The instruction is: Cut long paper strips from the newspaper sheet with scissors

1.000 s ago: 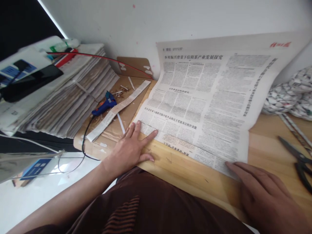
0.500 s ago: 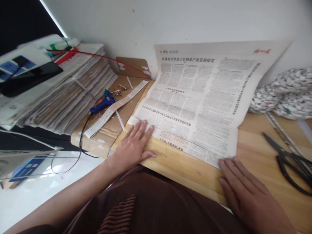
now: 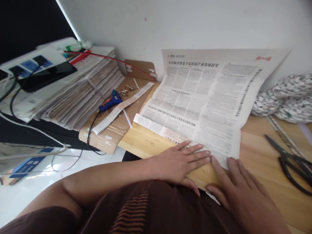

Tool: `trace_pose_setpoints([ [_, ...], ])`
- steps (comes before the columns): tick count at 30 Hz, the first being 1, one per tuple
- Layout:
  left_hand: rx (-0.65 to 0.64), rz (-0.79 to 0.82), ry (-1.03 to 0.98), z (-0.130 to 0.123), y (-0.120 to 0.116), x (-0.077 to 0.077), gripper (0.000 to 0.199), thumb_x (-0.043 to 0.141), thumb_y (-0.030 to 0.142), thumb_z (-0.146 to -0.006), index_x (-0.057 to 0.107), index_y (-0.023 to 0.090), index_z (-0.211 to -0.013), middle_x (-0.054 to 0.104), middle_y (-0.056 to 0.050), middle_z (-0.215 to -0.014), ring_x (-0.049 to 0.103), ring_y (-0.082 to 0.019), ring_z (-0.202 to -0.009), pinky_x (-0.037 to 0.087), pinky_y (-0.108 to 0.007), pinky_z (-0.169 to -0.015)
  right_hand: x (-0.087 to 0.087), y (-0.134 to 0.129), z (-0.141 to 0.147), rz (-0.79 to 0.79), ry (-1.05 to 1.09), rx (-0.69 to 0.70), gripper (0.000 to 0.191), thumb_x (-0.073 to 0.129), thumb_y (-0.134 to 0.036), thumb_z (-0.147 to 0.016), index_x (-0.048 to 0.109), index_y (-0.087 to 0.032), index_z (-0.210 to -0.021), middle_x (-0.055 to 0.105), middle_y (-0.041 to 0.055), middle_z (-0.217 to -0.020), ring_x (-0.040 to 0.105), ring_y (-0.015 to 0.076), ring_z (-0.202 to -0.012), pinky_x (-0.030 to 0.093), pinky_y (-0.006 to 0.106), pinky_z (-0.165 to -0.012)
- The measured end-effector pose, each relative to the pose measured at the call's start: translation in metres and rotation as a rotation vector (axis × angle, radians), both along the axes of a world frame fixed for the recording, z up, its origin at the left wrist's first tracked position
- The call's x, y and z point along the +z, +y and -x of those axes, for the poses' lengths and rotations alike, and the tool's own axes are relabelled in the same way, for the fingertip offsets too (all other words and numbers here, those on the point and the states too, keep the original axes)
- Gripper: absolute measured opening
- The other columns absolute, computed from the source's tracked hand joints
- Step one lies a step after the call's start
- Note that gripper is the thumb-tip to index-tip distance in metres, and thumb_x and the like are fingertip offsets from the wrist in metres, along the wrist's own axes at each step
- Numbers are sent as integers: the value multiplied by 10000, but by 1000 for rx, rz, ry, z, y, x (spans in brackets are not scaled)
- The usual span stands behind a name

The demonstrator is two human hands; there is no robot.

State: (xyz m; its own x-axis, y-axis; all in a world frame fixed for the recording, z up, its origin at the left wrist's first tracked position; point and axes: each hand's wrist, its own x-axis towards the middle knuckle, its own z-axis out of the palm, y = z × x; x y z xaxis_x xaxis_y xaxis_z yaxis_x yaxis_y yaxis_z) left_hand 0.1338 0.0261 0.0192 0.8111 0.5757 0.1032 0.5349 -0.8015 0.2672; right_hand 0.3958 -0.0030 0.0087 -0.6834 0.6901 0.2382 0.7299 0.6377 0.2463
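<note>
Head view: a newspaper sheet [image 3: 209,100] lies on the wooden tabletop [image 3: 255,143], its far part rising against the white wall [image 3: 190,26]. The left hand [image 3: 174,164] rests flat at its near edge, fingers spread; the right hand [image 3: 246,190] presses by the near right corner — fingers outstretched, slightly parted, gripping nothing. Scissors [image 3: 280,150] lie right of that hand, below braided paper coils [image 3: 290,99]; leftward, a blue glue gun [image 3: 110,102] and a paper strip [image 3: 122,109] rest on cardboard [image 3: 97,139]

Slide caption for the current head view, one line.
Left hand and right hand lie at the near edge of a newspaper, scissors to the right, glue gun to the left.
</note>
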Motion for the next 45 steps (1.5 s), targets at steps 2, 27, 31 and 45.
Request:
trace_pose_setpoints([
  [2, 22, 20, -8, 3, -1, 0, 884, 403, 674, -969, 267, 58, -1588, 278, -109, -1677, 160, -263, -1573, 53, -438, -1298, 0, -1, 1, -1, -8, -2, 639, 316, -464, -1043, 383, -40, -1516, 572, 388, -1327, 588, 538, -1233, 551, 599, -870],
  [27, 375, -14, 269, 165, -6, 6, 844, 306, 673, -991, 119, 165, -1638, 243, -133, -1680, 169, -241, -1568, 186, -430, -1279, -2, -3, -1, 62, -3, -34, 751, 351, -484, -1031, 183, -53, -1622, 578, 367, -1353, 570, 540, -1257, 567, 602, -845],
  [31, 484, -37, 292, 164, -7, 5, 892, 294, 707, -974, 186, 104, -1622, 233, -172, -1679, 180, -268, -1566, 222, -423, -1267, -2, -4, 0, 54, 8, -45, 704, 369, -464, -1034, 268, -46, -1592, 568, 363, -1370, 562, 531, -1273, 553, 599, -882],
  [45, 615, -109, 242, 143, -22, -7, 982, 247, 736, -957, -16, 62, -1622, 165, -290, -1668, 90, -400, -1563, 198, -582, -1237, -5, -13, 7, 88, 68, -184, 638, 419, -502, -1039, 430, -94, -1529, 536, 315, -1454, 506, 447, -1373, 475, 555, -1025],
])
